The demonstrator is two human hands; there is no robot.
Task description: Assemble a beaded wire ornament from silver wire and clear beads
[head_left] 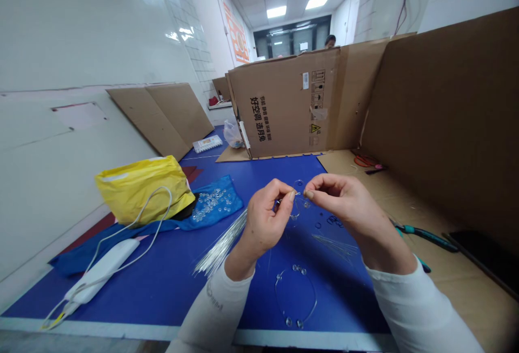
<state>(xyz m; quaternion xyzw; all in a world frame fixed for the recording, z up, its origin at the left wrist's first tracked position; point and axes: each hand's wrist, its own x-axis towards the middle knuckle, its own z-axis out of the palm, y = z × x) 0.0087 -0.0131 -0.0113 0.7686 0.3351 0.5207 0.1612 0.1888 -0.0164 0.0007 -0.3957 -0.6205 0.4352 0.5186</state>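
My left hand (270, 215) is closed in a pinch above the blue table, its thumb and forefinger on a thin wire (298, 193). Close beside it, my right hand (344, 196) pinches too, with its fingertips at the other side of the small gap. Fine wire and clear beads (307, 205) show just below the fingertips; how they join there is too small to make out. Nearer the table's front edge lies a wire ring with several clear beads (300, 323). A bundle of straight wires (221, 247) rests left of my left wrist.
Clear beads (211, 204) lie on a blue cloth by a yellow bag (144, 188). At left is a white power strip (103, 269) with its cord. Small dark rings (334, 221) and loose wires (334, 246) lie near my right hand; pliers (430, 237) are further right. Cardboard (292, 110) walls the back.
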